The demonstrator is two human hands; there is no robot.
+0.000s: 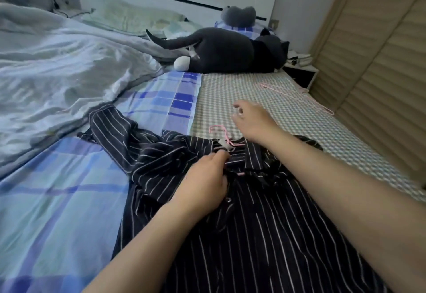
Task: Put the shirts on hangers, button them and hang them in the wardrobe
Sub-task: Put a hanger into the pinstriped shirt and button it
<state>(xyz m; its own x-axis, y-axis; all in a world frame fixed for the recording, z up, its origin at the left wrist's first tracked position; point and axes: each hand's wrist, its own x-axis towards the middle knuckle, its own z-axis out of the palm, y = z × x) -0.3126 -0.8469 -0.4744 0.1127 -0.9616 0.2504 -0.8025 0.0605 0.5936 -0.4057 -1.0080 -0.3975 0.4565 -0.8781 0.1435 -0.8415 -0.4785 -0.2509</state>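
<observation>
My dark striped shirt [265, 223] lies flat on the bed, right in front of me; one sleeve is flung out to the left, over the blue checked sheet [57, 189]; the top of the shirt reaches the small-check cover [265, 99] on the right side of the bed.

A pink hanger [220, 132] is inside the shirt; its hook sticks out past the collar and lies on the small-check cover; a little bit of pink also peeks out lower down, at the front opening.

My left hand [206, 181] rests on the shirt near the collar; my fingers are curled and they pinch the cloth just below the hook; a small button sits just beside my hand on the right.

My right hand [252, 121] is out past the collar, above the small-check cover; it holds nothing; my fingers are loose and a bit bent; the hand looks blurry, so I cannot tell if it touches the cover.

More pink hangers [297, 95] lie farther off on the same cover, near the right edge of the bed; they are well apart from my hands.

A big dark plush cat [230, 51] lies across the bed behind them; a grey blanket [57, 62] is bunched up on the left; a tan slatted door [380, 74] stands along the right side.
</observation>
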